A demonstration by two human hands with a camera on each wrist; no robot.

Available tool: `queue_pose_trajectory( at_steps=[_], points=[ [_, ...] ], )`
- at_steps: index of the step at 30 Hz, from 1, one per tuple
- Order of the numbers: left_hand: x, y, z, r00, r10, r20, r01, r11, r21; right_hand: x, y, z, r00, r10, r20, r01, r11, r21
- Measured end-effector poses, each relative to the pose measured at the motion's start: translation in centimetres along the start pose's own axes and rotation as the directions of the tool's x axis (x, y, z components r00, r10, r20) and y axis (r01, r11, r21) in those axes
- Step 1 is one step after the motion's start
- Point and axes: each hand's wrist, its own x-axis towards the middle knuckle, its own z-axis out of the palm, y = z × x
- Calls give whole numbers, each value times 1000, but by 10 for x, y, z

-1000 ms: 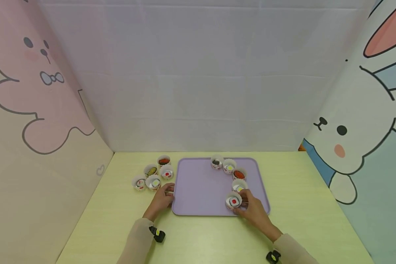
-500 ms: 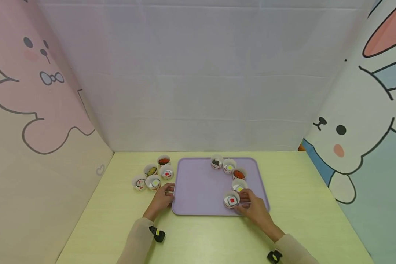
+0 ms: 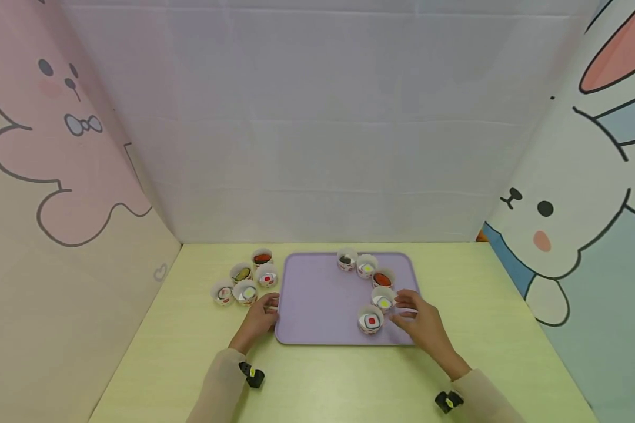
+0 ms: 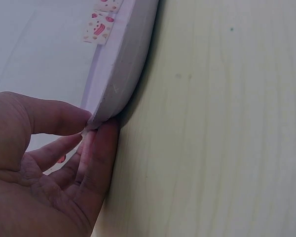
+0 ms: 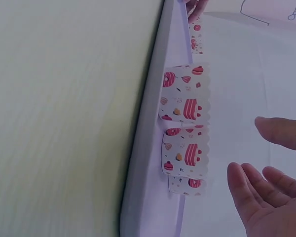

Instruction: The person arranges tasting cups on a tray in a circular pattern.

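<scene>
Now right hand (image 3: 425,326) withdrawn, front cup (image 3: 370,331) released

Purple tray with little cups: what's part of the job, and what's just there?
Probably the job:
purple tray, held by left hand
cups on it
cups beside it
right hand, near the tray cups

Probably just there:
rabbit picture
pink cartoon animal
white backdrop
black wrist gadgets
</scene>
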Motion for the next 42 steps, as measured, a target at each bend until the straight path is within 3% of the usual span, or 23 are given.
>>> queue_pose_trajectory(
  at_steps=[11,18,27,42],
  points=[
    [-1,1,-2,1000,14,4,-14,1000,-8,12,12,-22,998,4,-63,-6,999,-34],
    [0,1,-1,1000,12,-2,-12,1000,5,18,24,-42,995,103,14,-102,994,-41],
    [1,0,-1,1000,16,-6,-16,1000,21,26,42,-55,966,242,95,-237,970,-56],
    [-1,3,-2,1000,16,1,-16,1000,13,44,70,-63,940,271,209,-294,951,93]
  ],
)
